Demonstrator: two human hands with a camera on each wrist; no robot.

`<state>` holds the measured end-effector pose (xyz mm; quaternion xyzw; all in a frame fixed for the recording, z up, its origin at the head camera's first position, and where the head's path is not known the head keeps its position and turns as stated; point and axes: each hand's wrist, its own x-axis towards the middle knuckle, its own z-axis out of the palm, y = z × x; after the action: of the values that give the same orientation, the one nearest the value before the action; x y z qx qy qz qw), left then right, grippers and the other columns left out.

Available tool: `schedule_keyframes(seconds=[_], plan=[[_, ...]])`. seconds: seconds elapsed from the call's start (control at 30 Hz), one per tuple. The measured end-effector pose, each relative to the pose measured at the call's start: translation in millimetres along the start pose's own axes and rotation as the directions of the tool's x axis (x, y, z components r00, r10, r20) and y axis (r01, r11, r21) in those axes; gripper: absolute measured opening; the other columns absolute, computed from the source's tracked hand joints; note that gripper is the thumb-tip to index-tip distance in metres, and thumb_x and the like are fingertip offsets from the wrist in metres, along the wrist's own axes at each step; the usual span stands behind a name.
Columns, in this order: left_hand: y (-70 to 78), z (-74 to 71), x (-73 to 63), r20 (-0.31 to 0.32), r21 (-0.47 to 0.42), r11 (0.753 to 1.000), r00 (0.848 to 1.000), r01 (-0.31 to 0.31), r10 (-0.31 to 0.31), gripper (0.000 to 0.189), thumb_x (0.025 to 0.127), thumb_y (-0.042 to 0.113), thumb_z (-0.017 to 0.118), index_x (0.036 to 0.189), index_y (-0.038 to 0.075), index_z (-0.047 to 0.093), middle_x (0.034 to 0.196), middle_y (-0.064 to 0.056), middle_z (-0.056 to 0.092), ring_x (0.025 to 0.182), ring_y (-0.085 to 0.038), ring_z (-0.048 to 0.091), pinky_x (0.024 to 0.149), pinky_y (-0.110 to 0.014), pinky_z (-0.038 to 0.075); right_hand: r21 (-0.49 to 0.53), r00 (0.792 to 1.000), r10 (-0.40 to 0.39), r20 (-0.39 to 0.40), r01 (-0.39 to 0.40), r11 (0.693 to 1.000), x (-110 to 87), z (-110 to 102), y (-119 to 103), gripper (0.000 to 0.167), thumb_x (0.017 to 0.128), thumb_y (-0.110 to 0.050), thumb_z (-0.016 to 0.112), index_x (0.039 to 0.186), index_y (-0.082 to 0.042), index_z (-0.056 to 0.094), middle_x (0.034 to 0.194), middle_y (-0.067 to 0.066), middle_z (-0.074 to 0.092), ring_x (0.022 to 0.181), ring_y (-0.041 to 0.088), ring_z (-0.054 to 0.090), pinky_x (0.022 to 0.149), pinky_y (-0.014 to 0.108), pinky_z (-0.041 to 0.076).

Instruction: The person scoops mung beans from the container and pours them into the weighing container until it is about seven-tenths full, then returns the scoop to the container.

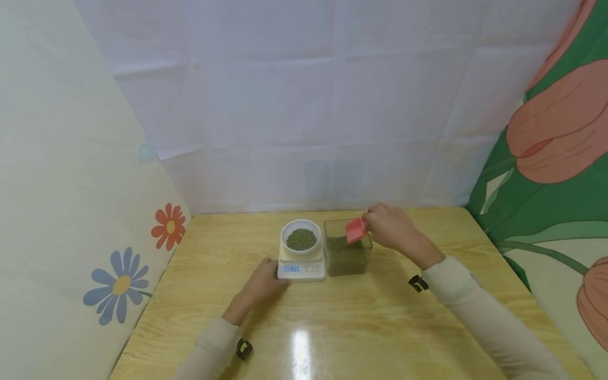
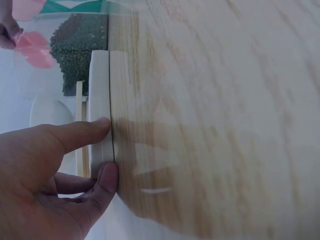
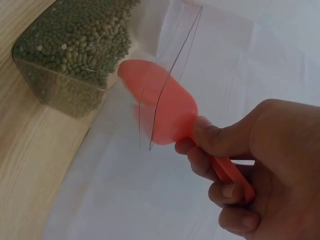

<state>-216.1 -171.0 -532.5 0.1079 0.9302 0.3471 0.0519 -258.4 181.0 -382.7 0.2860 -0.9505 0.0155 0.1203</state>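
My right hand [image 1: 391, 226] grips the handle of a red plastic scoop [image 1: 355, 230], fingers curled round it in the right wrist view. The scoop's head [image 3: 167, 107] is tilted inside the rim of a clear square container [image 1: 345, 264], above the green mung beans [image 3: 75, 42]. To the left, a white bowl [image 1: 285, 232] of the same beans sits on a white kitchen scale [image 1: 313, 274] with a lit display. My left hand [image 1: 263, 282] holds the scale's front left corner, thumb on its front edge [image 2: 101, 110] and fingers curled at its side.
The container stands right beside the scale on a wood-grain table [image 1: 361, 327]. A white cloth [image 1: 266, 105] hangs behind the table. Flower-patterned panels [image 1: 47, 184] flank it left and right.
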Motion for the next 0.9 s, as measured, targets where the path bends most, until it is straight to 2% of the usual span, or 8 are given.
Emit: schedule_keyframes(seconds=[0.33, 0.6, 0.77, 0.9], plan=[[2.3, -1.7, 1.0, 0.0, -0.004, 1.0, 1.0, 0.002, -0.002, 0.041, 0.088, 0.018, 0.086, 0.124, 0.002, 0.074, 0.1, -0.006, 0.06, 0.091, -0.019, 0.05, 0.082, -0.036, 0.052, -0.059, 0.999, -0.009, 0.044, 0.012, 0.998, 4.9, 2, -6, 0.004, 0.086, -0.003, 0.08, 0.089, -0.005, 0.077, 0.081, 0.007, 0.068, 0.071, 0.02, 0.06, 0.057, 0.033, 0.054], [2.3, -2.4, 1.0, 0.001, -0.009, 1.0, 1.0, 0.007, -0.007, 0.041, 0.089, 0.018, 0.086, 0.124, 0.002, 0.074, 0.1, -0.006, 0.059, 0.091, -0.019, 0.05, 0.082, -0.035, 0.051, -0.116, 0.999, -0.025, 0.028, 0.028, 0.993, 5.2, 7, -11, 0.012, 0.078, -0.004, 0.082, 0.076, -0.006, 0.071, 0.077, 0.008, 0.067, 0.068, 0.024, 0.061, 0.057, 0.04, 0.057], [1.4, -1.9, 0.7, -0.004, 0.0, 1.0, 1.0, -0.005, 0.005, 0.041, 0.088, 0.017, 0.086, 0.123, 0.0, 0.073, 0.099, -0.007, 0.059, 0.09, -0.02, 0.05, 0.08, -0.035, 0.051, -0.131, 0.999, -0.02, 0.038, 0.025, 0.991, 5.9, 13, -12, 0.015, 0.077, -0.007, 0.086, 0.078, -0.006, 0.071, 0.077, 0.008, 0.067, 0.067, 0.023, 0.059, 0.057, 0.04, 0.057], [0.4, -0.4, 0.5, -0.001, 0.0, 1.0, 1.0, -0.004, 0.004, 0.042, 0.087, 0.018, 0.086, 0.124, 0.001, 0.073, 0.1, -0.007, 0.06, 0.09, -0.019, 0.05, 0.08, -0.035, 0.051, -0.119, 0.999, -0.01, 0.042, 0.015, 0.993, 7.1, 18, -12, 0.011, 0.078, -0.005, 0.083, 0.079, -0.005, 0.072, 0.078, 0.009, 0.068, 0.068, 0.024, 0.06, 0.057, 0.042, 0.058]])
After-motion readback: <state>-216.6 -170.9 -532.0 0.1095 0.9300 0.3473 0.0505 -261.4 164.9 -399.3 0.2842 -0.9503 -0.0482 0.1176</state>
